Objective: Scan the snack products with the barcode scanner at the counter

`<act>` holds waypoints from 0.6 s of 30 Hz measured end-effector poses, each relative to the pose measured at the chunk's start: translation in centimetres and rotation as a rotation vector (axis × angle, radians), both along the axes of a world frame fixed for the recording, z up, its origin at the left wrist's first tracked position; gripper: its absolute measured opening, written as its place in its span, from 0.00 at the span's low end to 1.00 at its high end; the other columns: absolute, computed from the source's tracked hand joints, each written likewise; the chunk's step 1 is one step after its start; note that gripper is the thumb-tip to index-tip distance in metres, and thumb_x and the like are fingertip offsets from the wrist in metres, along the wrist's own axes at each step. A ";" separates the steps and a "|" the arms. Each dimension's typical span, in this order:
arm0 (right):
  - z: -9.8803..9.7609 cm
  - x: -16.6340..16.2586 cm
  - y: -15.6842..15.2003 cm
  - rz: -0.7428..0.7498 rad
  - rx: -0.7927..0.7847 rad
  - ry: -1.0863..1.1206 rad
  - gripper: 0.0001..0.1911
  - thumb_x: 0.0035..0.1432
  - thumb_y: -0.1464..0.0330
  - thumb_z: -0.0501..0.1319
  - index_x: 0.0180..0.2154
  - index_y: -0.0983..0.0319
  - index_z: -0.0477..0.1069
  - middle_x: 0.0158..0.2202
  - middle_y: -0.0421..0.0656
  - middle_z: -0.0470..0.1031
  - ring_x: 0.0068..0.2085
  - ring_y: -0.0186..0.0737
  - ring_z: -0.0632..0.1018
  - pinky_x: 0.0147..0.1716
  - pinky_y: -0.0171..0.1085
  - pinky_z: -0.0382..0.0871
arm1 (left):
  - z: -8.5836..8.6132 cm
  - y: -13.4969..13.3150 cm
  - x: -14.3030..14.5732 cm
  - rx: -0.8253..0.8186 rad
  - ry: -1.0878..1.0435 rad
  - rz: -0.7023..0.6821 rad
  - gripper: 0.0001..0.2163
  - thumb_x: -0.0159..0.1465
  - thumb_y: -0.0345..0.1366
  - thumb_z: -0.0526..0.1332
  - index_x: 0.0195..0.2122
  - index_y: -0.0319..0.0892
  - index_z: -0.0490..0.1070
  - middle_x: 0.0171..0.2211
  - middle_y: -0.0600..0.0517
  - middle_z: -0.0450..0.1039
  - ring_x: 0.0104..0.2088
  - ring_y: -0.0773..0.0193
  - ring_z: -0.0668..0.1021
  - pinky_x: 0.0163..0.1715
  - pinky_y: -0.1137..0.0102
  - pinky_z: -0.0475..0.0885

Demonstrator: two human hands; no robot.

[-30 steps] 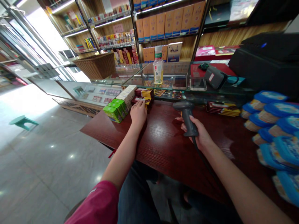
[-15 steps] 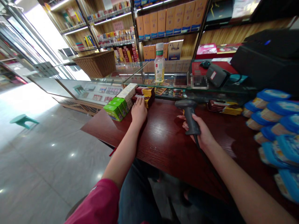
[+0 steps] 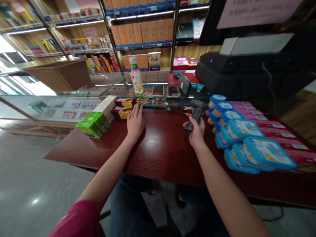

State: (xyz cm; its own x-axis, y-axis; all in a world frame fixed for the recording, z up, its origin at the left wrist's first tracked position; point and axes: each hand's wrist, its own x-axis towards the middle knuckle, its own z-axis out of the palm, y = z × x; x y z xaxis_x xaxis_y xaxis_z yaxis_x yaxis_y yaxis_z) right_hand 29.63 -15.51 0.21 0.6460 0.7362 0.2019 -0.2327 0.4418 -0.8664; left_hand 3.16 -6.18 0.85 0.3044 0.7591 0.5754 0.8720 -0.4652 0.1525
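Observation:
My left hand (image 3: 135,123) lies flat on the dark red wooden counter (image 3: 160,148), fingers stretched out, fingertips just short of a stack of dark red and yellow packs (image 3: 124,107). My right hand (image 3: 196,131) is wrapped round the handle of a grey barcode scanner (image 3: 197,110), whose head points toward the glass case. The scanner's cable runs down past my wrist.
Green boxes (image 3: 92,125) and cream cartons (image 3: 106,104) sit left of the packs. Blue-lidded tubs (image 3: 243,138) crowd the counter's right side over pink boxes. A glass display case (image 3: 81,92) carries a bottle (image 3: 136,79) and a card terminal (image 3: 184,84). A black register (image 3: 247,69) stands at right; shelves behind.
The view has swung to the right and pulled back. My left hand has drawn back slightly off the packs and lies flat on the counter. My right hand has kept the scanner, moved farther forward.

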 end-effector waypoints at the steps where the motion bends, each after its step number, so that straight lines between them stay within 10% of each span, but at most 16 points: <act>1: -0.2 0.6 -0.3 -0.035 -0.002 -0.017 0.21 0.49 0.60 0.72 0.44 0.56 0.71 0.44 0.40 0.83 0.22 0.30 0.74 0.23 0.35 0.71 | -0.3 -0.6 1.9 -0.004 0.044 -0.095 0.28 0.72 0.30 0.51 0.73 0.36 0.60 0.75 0.40 0.55 0.75 0.52 0.61 0.74 0.55 0.55; 5: -1.0 2.7 -2.1 -0.066 -0.047 -0.100 0.22 0.47 0.62 0.74 0.43 0.56 0.71 0.44 0.39 0.83 0.21 0.30 0.74 0.23 0.35 0.73 | -1.4 -2.4 10.7 -0.039 0.164 -0.417 0.28 0.73 0.28 0.50 0.74 0.38 0.58 0.75 0.43 0.57 0.75 0.56 0.62 0.73 0.59 0.59; 10: -1.3 3.8 -3.0 -0.047 -0.089 -0.163 0.23 0.49 0.61 0.73 0.45 0.56 0.70 0.43 0.40 0.84 0.21 0.31 0.73 0.22 0.35 0.72 | -1.5 -1.1 19.1 -0.084 0.111 -0.506 0.28 0.73 0.24 0.48 0.74 0.34 0.58 0.76 0.40 0.54 0.76 0.55 0.59 0.73 0.59 0.60; 18: -1.4 3.9 -2.0 -0.019 -0.098 -0.174 0.24 0.51 0.58 0.72 0.48 0.55 0.71 0.46 0.43 0.84 0.21 0.31 0.72 0.23 0.36 0.72 | -1.2 1.8 21.9 -0.191 -0.041 -0.479 0.20 0.72 0.25 0.55 0.62 0.38 0.75 0.65 0.38 0.73 0.68 0.53 0.72 0.68 0.59 0.68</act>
State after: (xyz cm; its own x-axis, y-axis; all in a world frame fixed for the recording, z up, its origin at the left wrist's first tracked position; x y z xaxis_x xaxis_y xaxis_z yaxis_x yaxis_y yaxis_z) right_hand 33.52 -17.48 -1.15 0.6218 0.7456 0.2397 -0.0683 0.3565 -0.9318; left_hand 25.06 -4.35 -0.36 0.6237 0.6328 0.4588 0.5597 -0.7713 0.3030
